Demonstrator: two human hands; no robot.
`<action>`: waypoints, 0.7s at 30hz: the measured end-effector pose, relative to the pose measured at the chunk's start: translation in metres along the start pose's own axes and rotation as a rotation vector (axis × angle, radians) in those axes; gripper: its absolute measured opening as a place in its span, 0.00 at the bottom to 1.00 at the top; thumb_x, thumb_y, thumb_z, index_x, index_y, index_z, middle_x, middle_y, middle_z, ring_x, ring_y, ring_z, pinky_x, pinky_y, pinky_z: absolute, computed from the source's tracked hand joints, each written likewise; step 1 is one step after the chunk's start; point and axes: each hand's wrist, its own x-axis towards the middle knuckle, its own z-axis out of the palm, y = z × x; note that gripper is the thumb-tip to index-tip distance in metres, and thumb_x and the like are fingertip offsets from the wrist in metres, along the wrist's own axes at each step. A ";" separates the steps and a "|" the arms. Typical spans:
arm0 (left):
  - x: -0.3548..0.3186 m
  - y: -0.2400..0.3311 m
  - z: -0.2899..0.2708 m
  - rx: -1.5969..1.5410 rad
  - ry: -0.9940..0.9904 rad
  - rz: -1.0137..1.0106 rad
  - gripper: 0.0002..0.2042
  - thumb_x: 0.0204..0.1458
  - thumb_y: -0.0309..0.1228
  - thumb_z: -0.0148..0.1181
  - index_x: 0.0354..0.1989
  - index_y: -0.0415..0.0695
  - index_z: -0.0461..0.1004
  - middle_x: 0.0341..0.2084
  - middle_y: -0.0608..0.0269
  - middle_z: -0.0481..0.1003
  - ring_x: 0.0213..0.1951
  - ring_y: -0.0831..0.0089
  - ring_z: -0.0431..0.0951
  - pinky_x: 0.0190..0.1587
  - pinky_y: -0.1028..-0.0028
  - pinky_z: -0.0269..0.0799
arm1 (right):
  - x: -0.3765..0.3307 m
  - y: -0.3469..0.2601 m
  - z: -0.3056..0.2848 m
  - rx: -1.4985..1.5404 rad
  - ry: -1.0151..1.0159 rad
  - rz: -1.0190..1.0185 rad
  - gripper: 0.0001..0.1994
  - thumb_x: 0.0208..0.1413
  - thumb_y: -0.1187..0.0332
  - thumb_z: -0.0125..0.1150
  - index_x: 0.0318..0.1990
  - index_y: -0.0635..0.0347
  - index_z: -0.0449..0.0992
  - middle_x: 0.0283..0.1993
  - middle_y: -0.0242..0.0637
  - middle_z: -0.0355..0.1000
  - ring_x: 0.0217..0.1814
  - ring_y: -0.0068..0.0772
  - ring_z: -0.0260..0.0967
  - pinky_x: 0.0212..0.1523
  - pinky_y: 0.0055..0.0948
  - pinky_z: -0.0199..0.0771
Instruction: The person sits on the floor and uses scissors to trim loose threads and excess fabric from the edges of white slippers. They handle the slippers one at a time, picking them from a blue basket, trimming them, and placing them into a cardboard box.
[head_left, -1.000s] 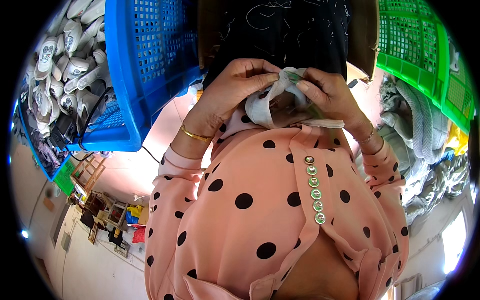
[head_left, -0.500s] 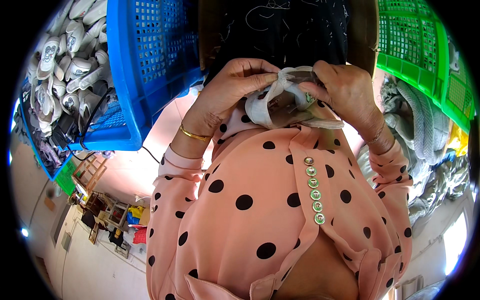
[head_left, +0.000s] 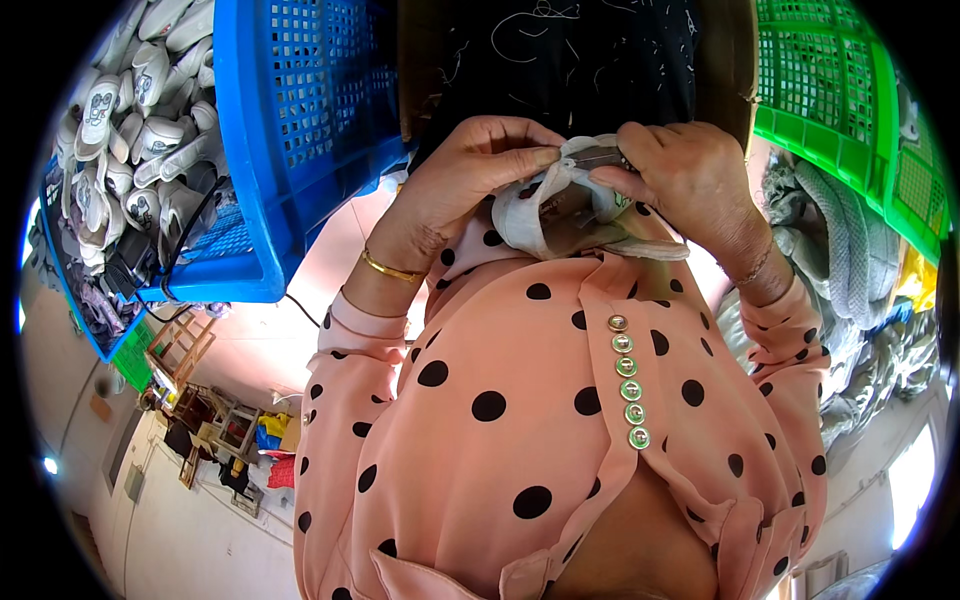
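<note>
An unsoled white shoe upper [head_left: 522, 222] lies against the front of my pink dotted shirt, with its opening facing up and dark and green printing inside. My left hand [head_left: 488, 165] is closed, thumb and forefinger pinching the upper's far edge. On the other side of that edge, my right hand [head_left: 692, 180] is closed too, its fingers curled and its thumb against the upper. A thin pale line, thread or needle, crosses the edge between both hands. The right fingertips are partly hidden, so anything small in them cannot be made out.
A blue crate [head_left: 245, 150] stands at the left, beside a heap of white shoe uppers [head_left: 150, 135]. At the right is a green crate [head_left: 820, 110], with grey-white shoe pieces [head_left: 840, 250] below it. Black cloth [head_left: 570, 60] with loose threads covers my lap. A dark cable [head_left: 180, 245] hangs by the blue crate.
My right hand has shifted slightly left, toward the left fingertips, and turned a little. The thin pale line now shows at the upper's edge. My left hand has barely moved.
</note>
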 end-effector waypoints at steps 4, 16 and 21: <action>0.001 -0.002 -0.001 0.000 0.008 -0.004 0.10 0.54 0.29 0.62 0.43 0.38 0.78 0.35 0.61 0.79 0.38 0.76 0.78 0.45 0.77 0.74 | 0.002 0.001 -0.001 -0.027 -0.020 -0.034 0.19 0.55 0.49 0.60 0.25 0.54 0.68 0.16 0.30 0.63 0.18 0.32 0.67 0.20 0.28 0.65; 0.000 0.001 -0.003 -0.022 0.009 -0.020 0.11 0.54 0.29 0.62 0.44 0.39 0.78 0.35 0.62 0.79 0.36 0.78 0.78 0.42 0.79 0.73 | -0.006 0.004 0.000 0.147 -0.051 0.064 0.19 0.55 0.48 0.59 0.31 0.56 0.71 0.19 0.32 0.67 0.19 0.35 0.69 0.19 0.29 0.65; 0.001 0.002 -0.002 -0.009 0.019 -0.015 0.11 0.54 0.29 0.62 0.44 0.39 0.78 0.35 0.64 0.79 0.35 0.80 0.77 0.39 0.81 0.72 | -0.001 0.004 -0.001 0.088 -0.051 0.018 0.19 0.55 0.48 0.59 0.29 0.56 0.69 0.17 0.32 0.66 0.19 0.34 0.68 0.20 0.29 0.66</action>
